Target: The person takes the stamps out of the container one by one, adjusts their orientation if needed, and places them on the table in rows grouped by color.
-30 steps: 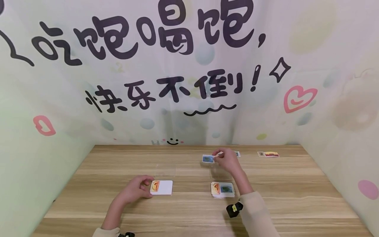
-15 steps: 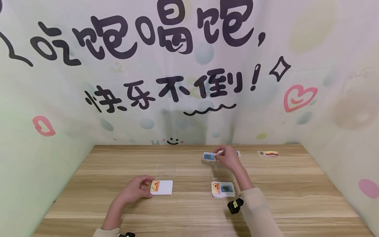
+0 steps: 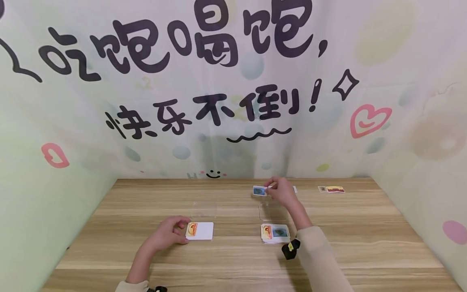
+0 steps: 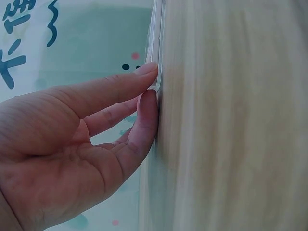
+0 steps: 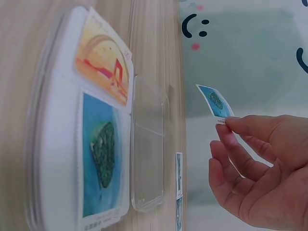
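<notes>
Between its thumb and fingertips, my right hand (image 3: 282, 191) pinches a small blue postage stamp (image 3: 259, 190) with a dark green island picture. The stamp is held up above the back of the table, tilted in the right wrist view. At the left, my left hand (image 3: 168, 233) holds the left end of a clear plastic case (image 4: 158, 43) by its thumb and forefinger. In it lies a white card (image 3: 205, 230) bearing an orange stamp (image 3: 191, 229). On the right, another white card (image 5: 57, 144) in a clear case carries an orange stamp (image 5: 103, 57) and a blue island stamp (image 5: 102, 156).
Transparent lids lie behind the two cases, the left lid (image 3: 204, 210) and the right lid (image 3: 268, 211). More stamps (image 5: 179, 173) lie near the back edge, partly behind my right hand. A stamp pair (image 3: 331, 189) lies at the back right. A printed curtain (image 3: 175, 162) hangs behind the wooden table (image 3: 233, 263).
My right hand has moved slightly back and to the right, carrying the blue stamp with it. The left hand keeps its place at the case.
</notes>
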Demonstrator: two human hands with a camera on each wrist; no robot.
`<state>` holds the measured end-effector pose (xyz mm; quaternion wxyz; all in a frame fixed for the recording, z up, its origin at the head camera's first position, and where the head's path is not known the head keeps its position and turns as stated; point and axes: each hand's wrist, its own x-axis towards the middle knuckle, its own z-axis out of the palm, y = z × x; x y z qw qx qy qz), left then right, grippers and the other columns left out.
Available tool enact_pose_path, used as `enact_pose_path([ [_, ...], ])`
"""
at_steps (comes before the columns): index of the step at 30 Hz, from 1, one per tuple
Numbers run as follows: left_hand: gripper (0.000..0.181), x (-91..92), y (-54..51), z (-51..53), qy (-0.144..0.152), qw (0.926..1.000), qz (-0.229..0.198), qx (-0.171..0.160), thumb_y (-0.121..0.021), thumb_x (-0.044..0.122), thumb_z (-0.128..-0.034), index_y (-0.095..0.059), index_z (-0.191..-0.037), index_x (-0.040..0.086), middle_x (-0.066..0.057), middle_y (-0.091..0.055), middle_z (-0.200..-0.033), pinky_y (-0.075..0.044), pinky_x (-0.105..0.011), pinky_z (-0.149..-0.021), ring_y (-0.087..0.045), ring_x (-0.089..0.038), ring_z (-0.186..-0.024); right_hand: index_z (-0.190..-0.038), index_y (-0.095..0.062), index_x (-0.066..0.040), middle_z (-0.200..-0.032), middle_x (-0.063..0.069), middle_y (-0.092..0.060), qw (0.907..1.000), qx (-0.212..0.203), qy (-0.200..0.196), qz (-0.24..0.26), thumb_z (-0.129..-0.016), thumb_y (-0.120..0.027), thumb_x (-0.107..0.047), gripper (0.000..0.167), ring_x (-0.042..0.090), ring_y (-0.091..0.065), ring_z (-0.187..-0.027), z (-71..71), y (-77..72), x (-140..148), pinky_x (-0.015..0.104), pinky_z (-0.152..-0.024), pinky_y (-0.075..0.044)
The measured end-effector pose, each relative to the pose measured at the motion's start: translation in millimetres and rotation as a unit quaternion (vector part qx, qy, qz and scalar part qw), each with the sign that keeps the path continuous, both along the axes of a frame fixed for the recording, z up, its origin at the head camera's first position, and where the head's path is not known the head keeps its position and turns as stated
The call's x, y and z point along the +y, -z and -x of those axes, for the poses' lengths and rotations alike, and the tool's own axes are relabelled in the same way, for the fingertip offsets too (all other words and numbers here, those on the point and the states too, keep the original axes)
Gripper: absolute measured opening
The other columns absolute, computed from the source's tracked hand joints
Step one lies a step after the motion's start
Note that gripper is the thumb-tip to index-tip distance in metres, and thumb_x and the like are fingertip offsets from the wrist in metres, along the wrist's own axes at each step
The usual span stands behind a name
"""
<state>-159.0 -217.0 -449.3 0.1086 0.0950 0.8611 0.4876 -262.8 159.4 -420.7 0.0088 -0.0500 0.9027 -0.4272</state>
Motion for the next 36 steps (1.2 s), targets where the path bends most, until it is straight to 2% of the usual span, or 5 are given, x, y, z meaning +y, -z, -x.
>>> enact_pose_path([
  [16, 0.056, 0.2, -0.7, 0.3, -0.002, 1.0, -0.004, -0.006, -0.084, -0.01, -0.0779, -0.06, -0.128, -0.018, -0.018, -0.06, -0.107, -0.052, -0.025, -0.07, -0.059, -0.02, -0.085, -0.105, -0.071, 0.003, -0.094, 0.021, -0.075, 0.9999, -0.004, 0.012, -0.003, -0.096, -0.069, -0.002, 0.01, 0.02, -0.066, -0.071, 8.7, 2.8, 1, 0.029, -0.063, -0.052],
  [23, 0.056, 1.4, -1.9, -0.2, -0.003, 1.0, -0.002, -0.007, -0.083, -0.011, -0.0776, -0.06, -0.128, -0.018, -0.018, -0.06, -0.106, -0.053, -0.024, -0.07, -0.059, -0.02, -0.085, -0.104, -0.07, 0.005, -0.092, 0.021, -0.075, 1.0, -0.003, 0.005, 0.002, -0.097, -0.069, -0.001, 0.01, 0.03, -0.069, -0.073, 13.2, 4.0, 2, 0.029, -0.062, -0.053],
  [36, 0.056, 0.4, 1.0, 1.6, -0.003, 1.0, 0.004, -0.004, -0.084, -0.01, -0.0776, -0.06, -0.127, -0.018, -0.018, -0.06, -0.107, -0.054, -0.025, -0.072, -0.062, -0.02, -0.087, -0.104, -0.071, 0.007, -0.095, 0.024, -0.076, 0.9999, -0.011, 0.007, -0.002, -0.093, -0.068, 0.001, 0.012, 0.032, -0.071, -0.075, 23.1, 8.3, 5, 0.025, -0.061, -0.05],
])
